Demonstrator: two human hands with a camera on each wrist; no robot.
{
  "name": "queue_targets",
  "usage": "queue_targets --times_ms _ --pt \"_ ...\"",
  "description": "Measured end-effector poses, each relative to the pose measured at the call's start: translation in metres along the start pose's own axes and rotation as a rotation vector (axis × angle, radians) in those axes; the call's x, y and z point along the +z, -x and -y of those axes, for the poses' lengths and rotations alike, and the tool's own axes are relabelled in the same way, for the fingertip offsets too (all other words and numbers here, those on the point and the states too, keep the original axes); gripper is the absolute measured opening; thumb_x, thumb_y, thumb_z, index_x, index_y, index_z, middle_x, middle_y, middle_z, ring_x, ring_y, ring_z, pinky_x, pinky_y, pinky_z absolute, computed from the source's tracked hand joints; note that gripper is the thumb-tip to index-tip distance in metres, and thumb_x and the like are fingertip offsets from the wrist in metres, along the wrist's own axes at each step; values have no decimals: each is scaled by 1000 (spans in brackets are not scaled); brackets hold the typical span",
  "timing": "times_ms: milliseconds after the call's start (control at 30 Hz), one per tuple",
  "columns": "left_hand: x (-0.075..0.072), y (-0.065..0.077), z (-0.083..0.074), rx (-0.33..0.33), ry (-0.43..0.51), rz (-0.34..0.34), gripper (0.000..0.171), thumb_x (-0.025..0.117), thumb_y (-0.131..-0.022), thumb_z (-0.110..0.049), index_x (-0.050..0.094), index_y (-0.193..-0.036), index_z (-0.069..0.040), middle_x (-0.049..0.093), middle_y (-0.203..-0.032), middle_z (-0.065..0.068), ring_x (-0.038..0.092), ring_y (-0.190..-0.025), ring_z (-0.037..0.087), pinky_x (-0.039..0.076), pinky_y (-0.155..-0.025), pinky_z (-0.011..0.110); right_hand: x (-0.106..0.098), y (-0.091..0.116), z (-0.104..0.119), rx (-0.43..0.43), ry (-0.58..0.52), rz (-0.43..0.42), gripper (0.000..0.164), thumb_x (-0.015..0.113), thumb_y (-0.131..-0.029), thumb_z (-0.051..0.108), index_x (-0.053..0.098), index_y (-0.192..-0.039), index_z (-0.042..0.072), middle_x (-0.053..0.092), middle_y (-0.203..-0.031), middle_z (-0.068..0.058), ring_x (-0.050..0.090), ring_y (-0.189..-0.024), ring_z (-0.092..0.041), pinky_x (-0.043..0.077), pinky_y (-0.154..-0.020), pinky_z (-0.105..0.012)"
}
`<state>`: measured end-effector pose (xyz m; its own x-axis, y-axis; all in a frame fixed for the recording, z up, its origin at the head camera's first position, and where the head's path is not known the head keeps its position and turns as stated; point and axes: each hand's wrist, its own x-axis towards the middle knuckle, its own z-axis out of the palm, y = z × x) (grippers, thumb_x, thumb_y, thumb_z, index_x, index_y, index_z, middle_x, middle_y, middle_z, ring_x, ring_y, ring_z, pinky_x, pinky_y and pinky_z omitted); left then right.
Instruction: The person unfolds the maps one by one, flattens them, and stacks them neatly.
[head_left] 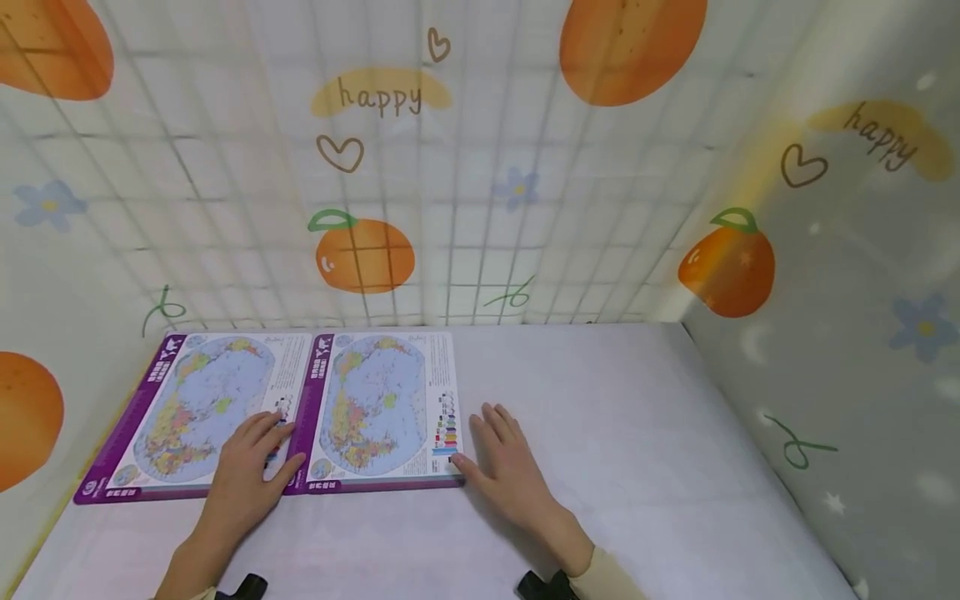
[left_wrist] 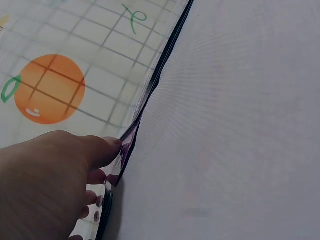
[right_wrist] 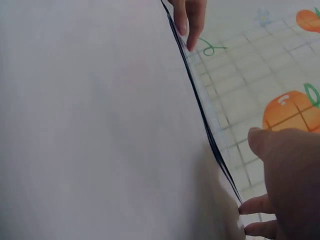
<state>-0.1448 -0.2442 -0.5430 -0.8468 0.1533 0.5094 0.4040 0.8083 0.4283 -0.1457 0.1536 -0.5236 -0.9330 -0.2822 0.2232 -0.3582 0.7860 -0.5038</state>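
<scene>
Two world maps, flat sheets or boards with purple borders, lie side by side on the white table: a left map (head_left: 213, 375) and a right map (head_left: 405, 383). My left hand (head_left: 243, 479) rests where they meet, its loosely bent fingers over the left map's lower right part. Its thumb (left_wrist: 102, 150) is at a purple edge in the left wrist view. Beside the right map's lower right corner is my right hand (head_left: 510, 483), fingers extended on the table, thumb at the map's edge. The right wrist view shows my right hand (right_wrist: 295, 170) alongside a thin dark edge.
White cloth covers the table (head_left: 615, 417). Behind it hangs a pale gridded curtain (head_left: 480, 250) printed with oranges, hearts and flowers. A similar printed wall (head_left: 840, 350) stands at the right. Dark wrist straps (head_left: 546, 586) show at the lower edge.
</scene>
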Motion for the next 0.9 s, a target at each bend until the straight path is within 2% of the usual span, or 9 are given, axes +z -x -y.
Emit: queue_targets --times_ms 100,233,433,700,833,900 --pt "2 1 -2 -14 5 9 47 88 -84 -17 73 -125 -1 65 -137 25 53 -133 48 41 -104 75 6 2 8 -3 17 -13 73 65 -100 53 54 -150 1 42 -164 -24 30 -157 -45 28 -126 -65" --pt "4 0 0 -2 17 0 45 88 -83 -16 74 -123 -1 65 -136 25 53 -133 49 41 -105 75 14 5 15 -42 56 -43 78 68 -97 53 52 -150 -2 44 -162 -25 33 -155 -45 27 -126 -66" --pt "8 -3 4 13 68 6 36 87 -83 -9 78 -118 -8 68 -135 20 51 -134 44 39 -105 74 21 8 18 -50 120 -75 87 75 -90 53 50 -151 -3 46 -161 -23 35 -156 -41 29 -127 -61" --pt "5 -1 3 56 110 7 36 87 -81 -2 77 -115 -8 72 -131 14 53 -133 41 41 -104 68 20 10 19 -28 8 -138 76 85 -85 41 59 -145 2 52 -157 -20 42 -151 -41 35 -124 -60" --pt "3 1 2 60 120 -2 37 87 -80 -1 77 -115 -8 71 -131 14 54 -132 42 41 -103 69 21 11 19 16 0 -166 79 85 -83 45 60 -142 -1 52 -157 -21 42 -150 -41 36 -123 -59" --pt "4 0 1 61 124 1 36 87 -81 -1 77 -115 -8 71 -132 14 54 -132 42 41 -103 69 21 10 18 7 9 -179 80 85 -82 48 61 -140 -2 53 -155 -21 43 -149 -41 36 -123 -59"
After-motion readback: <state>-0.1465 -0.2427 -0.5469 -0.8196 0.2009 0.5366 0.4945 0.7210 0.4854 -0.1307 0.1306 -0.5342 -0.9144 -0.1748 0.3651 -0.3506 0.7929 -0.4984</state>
